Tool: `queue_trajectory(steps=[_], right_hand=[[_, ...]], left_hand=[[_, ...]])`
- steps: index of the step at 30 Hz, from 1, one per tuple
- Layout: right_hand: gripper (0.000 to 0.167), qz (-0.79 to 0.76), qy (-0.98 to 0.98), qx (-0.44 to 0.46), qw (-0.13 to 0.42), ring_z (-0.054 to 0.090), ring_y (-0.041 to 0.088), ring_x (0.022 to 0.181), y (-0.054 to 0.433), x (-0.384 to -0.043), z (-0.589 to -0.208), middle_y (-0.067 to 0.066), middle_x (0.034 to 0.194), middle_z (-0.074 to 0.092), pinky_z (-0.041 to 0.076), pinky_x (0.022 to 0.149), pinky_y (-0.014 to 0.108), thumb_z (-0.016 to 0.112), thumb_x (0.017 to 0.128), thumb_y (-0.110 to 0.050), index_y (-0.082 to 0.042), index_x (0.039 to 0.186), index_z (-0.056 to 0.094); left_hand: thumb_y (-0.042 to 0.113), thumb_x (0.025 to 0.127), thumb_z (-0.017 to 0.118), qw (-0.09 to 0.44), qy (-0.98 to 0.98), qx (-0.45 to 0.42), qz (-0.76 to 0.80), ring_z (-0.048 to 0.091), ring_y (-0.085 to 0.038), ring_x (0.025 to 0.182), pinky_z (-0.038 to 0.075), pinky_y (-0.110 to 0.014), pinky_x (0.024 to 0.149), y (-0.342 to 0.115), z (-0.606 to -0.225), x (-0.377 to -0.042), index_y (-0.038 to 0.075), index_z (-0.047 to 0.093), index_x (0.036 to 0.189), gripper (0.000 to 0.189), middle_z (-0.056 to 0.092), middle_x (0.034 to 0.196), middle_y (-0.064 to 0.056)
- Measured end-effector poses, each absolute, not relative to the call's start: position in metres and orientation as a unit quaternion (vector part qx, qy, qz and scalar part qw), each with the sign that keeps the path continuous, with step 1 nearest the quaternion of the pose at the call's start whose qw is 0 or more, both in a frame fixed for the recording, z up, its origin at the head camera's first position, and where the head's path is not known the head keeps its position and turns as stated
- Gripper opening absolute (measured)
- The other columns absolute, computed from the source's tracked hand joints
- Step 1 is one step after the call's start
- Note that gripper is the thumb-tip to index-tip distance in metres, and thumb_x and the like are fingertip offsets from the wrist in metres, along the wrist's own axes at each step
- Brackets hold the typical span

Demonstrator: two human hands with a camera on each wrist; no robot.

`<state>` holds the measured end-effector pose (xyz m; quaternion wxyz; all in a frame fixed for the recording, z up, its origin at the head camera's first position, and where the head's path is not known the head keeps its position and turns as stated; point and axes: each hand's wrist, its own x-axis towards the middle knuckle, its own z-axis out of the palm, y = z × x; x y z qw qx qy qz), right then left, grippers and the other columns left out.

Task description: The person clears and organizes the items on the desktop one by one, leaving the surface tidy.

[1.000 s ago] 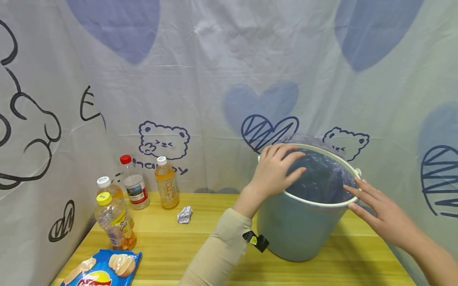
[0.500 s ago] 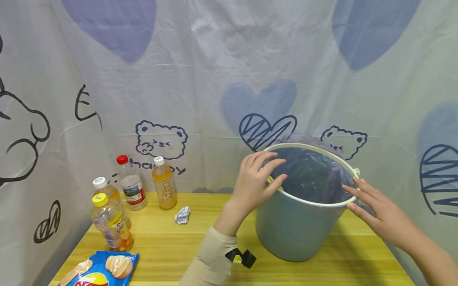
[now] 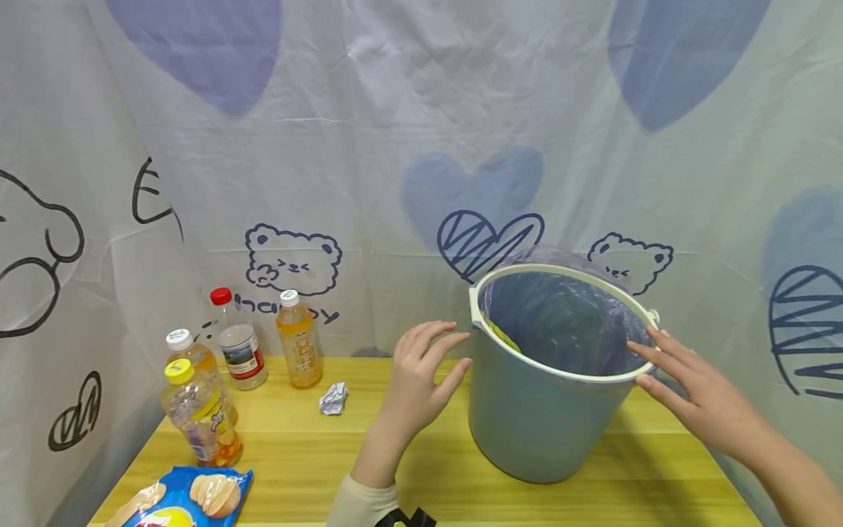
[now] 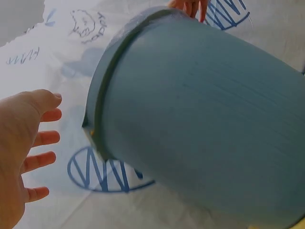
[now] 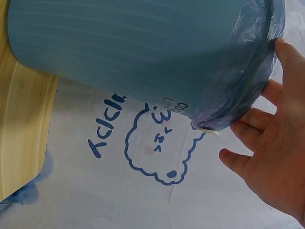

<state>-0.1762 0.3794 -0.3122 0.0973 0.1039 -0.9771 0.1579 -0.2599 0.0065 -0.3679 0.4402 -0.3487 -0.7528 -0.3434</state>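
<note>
A grey-blue trash bin (image 3: 546,417) with a white rim stands on the table, lined with a thin purple plastic bag (image 3: 579,322). Just inside its left rim shows a yellow-green strip (image 3: 503,334). My left hand (image 3: 421,377) is in the air left of the bin, fingers spread and nothing in them; a gap to the rim shows in the left wrist view. At the right rim rests my right hand (image 3: 707,402), fairly straight fingers over the edge, thumb below it outside. The right wrist view shows these fingers touching the bag's folded edge (image 5: 243,90).
Left on the wooden table (image 3: 296,461) stand several bottles, among them a red-capped bottle (image 3: 241,348), an orange drink bottle (image 3: 299,344) and a yellow-capped bottle (image 3: 203,421). A crumpled paper ball (image 3: 333,399) and a blue chip bag (image 3: 191,498) lie nearby. A printed curtain (image 3: 369,183) hangs behind.
My left hand has moved from over the bin's opening out to the left and down, uncovering the left rim and the yellow-green strip. The right hand stays at the rim.
</note>
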Motion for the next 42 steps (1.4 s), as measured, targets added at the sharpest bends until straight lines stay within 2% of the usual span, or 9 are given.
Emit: queue_trajectory(steps=[10,24,32,42], right_hand=[[0.052,0.161,-0.976,0.106,0.098,0.012,0.043,0.149,0.378,-0.178,-0.312,0.013,0.163,0.018,0.022,0.095,0.080,0.052,0.100,-0.038,-0.023,0.148,0.042],[0.051,0.167,-0.974,0.109,0.105,0.012,0.045,0.149,0.380,-0.176,-0.315,0.015,0.163,0.018,0.022,0.095,0.080,0.052,0.100,-0.036,-0.022,0.148,0.042],[0.051,0.167,-0.975,0.106,0.102,0.011,0.046,0.149,0.380,-0.176,-0.314,0.016,0.163,0.017,0.022,0.095,0.080,0.052,0.100,-0.036,-0.022,0.148,0.042],[0.051,0.169,-0.975,0.103,0.100,0.009,0.044,0.150,0.379,-0.176,-0.314,0.014,0.163,0.015,0.022,0.094,0.080,0.051,0.100,-0.037,-0.022,0.149,0.041]], left_hand=[[0.021,0.088,0.070,0.404,-0.785,-0.298,-0.362,0.057,-0.028,0.117,0.045,-0.048,0.098,-0.023,-0.396,-0.256,0.012,0.068,0.115,0.029,0.064,0.122,-0.008],[0.018,0.086,0.073,0.396,-0.817,-0.210,-0.363,0.057,-0.030,0.115,0.045,-0.048,0.098,-0.068,-0.424,-0.276,0.010,0.068,0.116,0.031,0.064,0.121,-0.009],[0.020,0.087,0.073,0.366,-0.846,-0.132,-0.365,0.058,-0.032,0.112,0.043,-0.054,0.099,-0.099,-0.454,-0.292,0.011,0.068,0.114,0.030,0.066,0.118,-0.011],[0.019,0.084,0.076,0.324,-0.858,-0.078,-0.390,0.059,-0.036,0.110,0.043,-0.055,0.097,-0.119,-0.483,-0.301,0.008,0.070,0.111,0.030,0.067,0.115,-0.014]])
